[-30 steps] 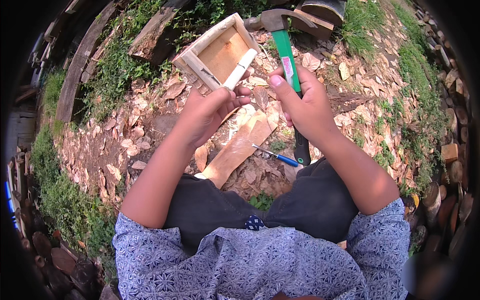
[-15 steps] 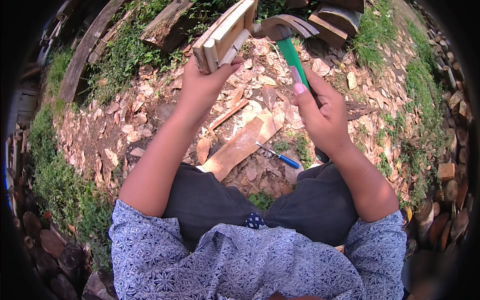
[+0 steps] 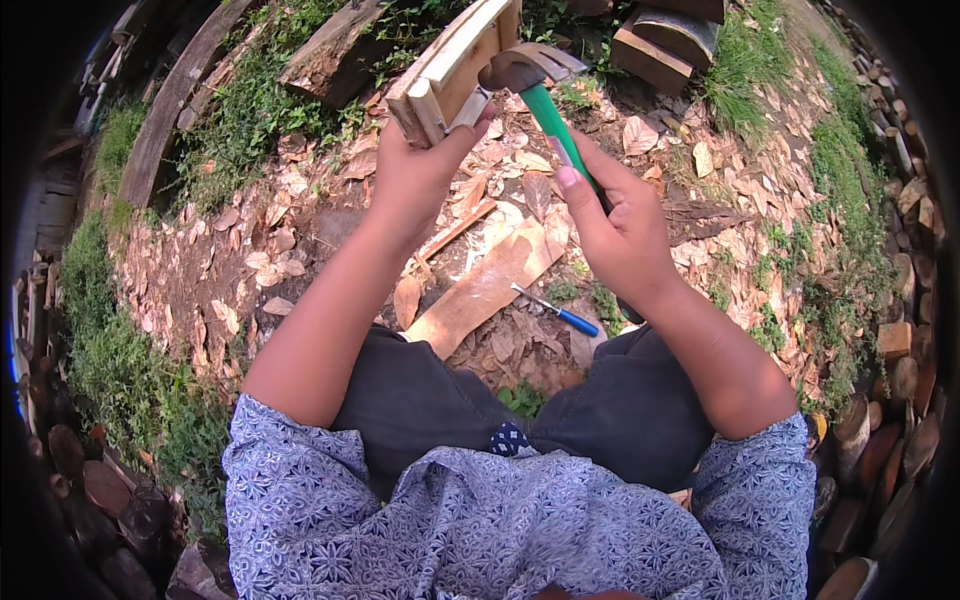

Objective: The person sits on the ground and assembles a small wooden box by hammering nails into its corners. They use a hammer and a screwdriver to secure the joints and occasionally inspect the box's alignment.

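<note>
My left hand (image 3: 425, 165) grips the near end of a wooden frame (image 3: 455, 60) made of pale strips, raised and tilted at the top of the view. The frame's far end runs out of the picture. Wrapped round the green handle of a claw hammer (image 3: 545, 110) is my right hand (image 3: 625, 215), its thumb lying along the handle. The hammer's metal head is at the inner side of the frame, and its claw points to the right. Whether the head touches the wood I cannot tell.
Below my hands a flat board (image 3: 480, 285) lies on dry leaves, beside a blue-handled screwdriver (image 3: 560, 310) and a thin wood strip (image 3: 455, 232). Thick timber pieces (image 3: 330, 50) lie at the far left, and wood blocks (image 3: 655, 55) at the far right. Stacked firewood (image 3: 900, 380) lines the right edge.
The hammer and my right hand have moved left, bringing the head closer in to the frame. My left hand and the frame have shifted slightly.
</note>
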{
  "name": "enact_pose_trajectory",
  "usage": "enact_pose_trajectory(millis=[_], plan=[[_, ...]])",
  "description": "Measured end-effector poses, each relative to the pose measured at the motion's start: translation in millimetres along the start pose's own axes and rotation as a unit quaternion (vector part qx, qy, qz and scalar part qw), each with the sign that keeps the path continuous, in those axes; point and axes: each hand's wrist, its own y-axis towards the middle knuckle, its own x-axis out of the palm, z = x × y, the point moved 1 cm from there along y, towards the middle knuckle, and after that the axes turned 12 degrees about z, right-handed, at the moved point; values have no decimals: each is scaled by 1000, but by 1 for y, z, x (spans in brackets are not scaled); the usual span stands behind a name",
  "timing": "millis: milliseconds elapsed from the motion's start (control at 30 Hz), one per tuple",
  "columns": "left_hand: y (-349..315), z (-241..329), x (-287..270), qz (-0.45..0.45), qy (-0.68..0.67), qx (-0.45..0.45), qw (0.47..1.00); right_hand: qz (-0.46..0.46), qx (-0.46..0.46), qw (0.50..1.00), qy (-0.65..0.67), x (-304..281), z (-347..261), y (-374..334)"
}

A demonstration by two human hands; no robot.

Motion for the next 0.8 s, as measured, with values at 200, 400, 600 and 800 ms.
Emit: enact_pose_trajectory(millis=[200,400,600,800], plan=[[8,-3,-8,1,38,13,999,28,12,999,41,-5,-16,2],[6,3,2,-15,92,3,996,-36,13,999,-31,2,0,6],[3,2,2,-13,15,5,1000,29,-29,999,3,-7,-24,-3],[4,0,4,21,-5,11,1000,0,-17,1000,-22,-4,-18,0]])
